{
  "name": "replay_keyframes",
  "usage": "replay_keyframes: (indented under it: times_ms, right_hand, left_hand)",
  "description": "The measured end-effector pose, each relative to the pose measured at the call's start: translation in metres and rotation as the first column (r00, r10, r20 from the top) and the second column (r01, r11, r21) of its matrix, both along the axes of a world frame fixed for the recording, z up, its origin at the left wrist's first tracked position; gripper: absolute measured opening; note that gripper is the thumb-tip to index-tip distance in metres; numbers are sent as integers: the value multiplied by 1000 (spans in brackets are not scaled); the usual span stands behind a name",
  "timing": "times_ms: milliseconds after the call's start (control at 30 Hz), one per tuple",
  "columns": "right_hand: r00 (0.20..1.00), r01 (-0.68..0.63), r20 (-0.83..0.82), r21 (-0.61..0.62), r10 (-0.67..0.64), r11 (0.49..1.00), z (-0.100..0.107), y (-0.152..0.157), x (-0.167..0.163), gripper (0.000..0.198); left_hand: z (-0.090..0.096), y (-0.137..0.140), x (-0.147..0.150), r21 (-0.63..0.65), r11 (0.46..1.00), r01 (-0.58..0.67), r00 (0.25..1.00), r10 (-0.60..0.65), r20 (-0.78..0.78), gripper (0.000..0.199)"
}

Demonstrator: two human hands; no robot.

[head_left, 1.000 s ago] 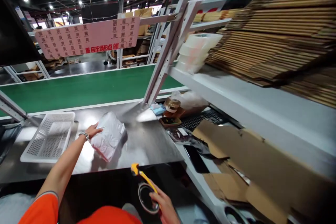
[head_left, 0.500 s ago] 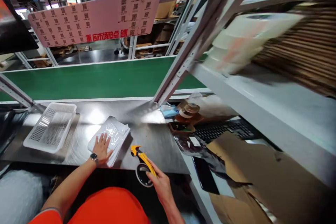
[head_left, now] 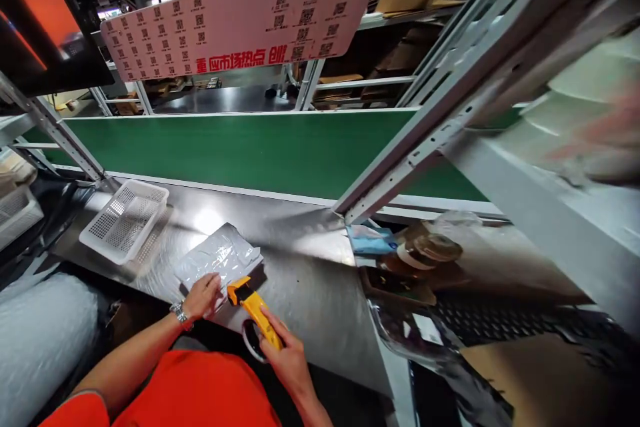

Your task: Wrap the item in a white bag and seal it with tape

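A grey-white plastic mailing bag lies on the metal table in front of me, its glossy surface wrinkled. My left hand, a watch on its wrist, is closed at the bag's near edge, fingers bent and together. In my right hand is a yellow tape dispenser, gripped by its handle. Its head points at the near right corner of the bag, close to my left fingers. Part of the tape roll shows below the handle.
A white perforated basket stands left on the metal table. Beyond runs a green conveyor belt. At right are a lidded jar, a keyboard, cardboard and a slanting metal post.
My left hand has gone from lying flat on the bag to curled at its near edge. The tape dispenser has moved left to the bag's corner. The view has swung left.
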State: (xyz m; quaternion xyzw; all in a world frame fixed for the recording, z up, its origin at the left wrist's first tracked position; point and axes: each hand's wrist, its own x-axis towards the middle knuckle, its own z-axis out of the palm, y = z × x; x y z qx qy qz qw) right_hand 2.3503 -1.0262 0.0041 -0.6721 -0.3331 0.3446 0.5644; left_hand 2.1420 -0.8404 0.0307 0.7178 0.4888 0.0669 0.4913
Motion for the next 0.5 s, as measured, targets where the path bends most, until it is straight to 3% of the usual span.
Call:
replay_keyframes:
  times_ms: [100,200,267,367,500]
  right_hand:
    - [992,-93,87,60,87,994,0,-5,-3,57]
    - [976,-135,185,115,113,984,1,-3,-9,54]
    - [961,-149,254,148,108,978,1,3,-14,50]
    - [930,-183,347,149,122,972,0,9,-20,50]
    - [896,-198,406,3,180,980,-4,-10,-9,63]
  left_hand:
    - [0,-20,8,-345,930,-127,981,169,95,93]
    - [-3,-21,12,-493,846,-202,948,295,120,77]
    - [-6,-13,13,-472,859,-200,959,270,85,73]
    - [-6,14,10,-352,924,-148,985,169,30,65]
    - [10,91,-6,-106,993,-49,998,46,-31,41]
